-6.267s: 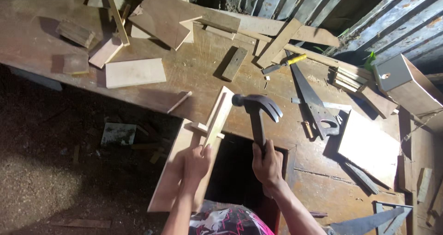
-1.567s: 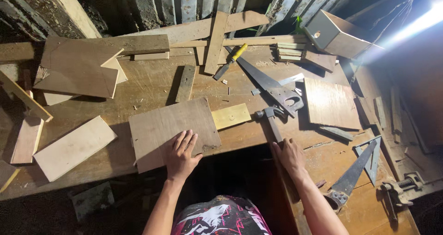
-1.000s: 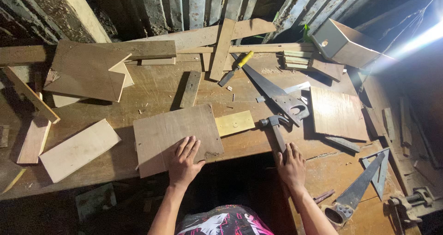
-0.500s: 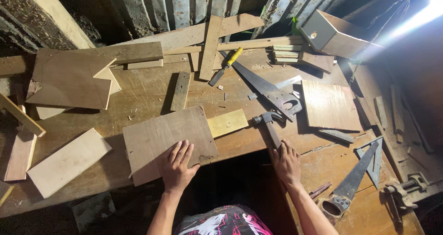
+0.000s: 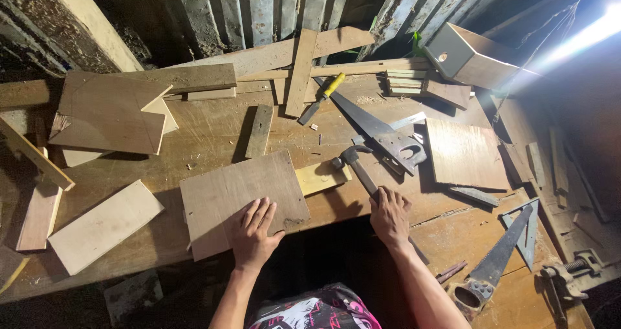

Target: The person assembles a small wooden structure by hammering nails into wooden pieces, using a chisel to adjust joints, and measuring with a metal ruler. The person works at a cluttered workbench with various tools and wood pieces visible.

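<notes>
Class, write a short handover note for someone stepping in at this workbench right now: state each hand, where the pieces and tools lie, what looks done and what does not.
Left hand: flat, palm down on the square brown plywood panel at the near edge of the wooden workbench.
Right hand: resting on the handle of the claw hammer, which lies on the bench.
A pale yellowish wood block lies against the panel's right side; I cannot tell if they are joined.
The handsaw with a grey handle lies behind the hammer.
Done: the hammer is laid down. No nails visible in the panel.
</notes>
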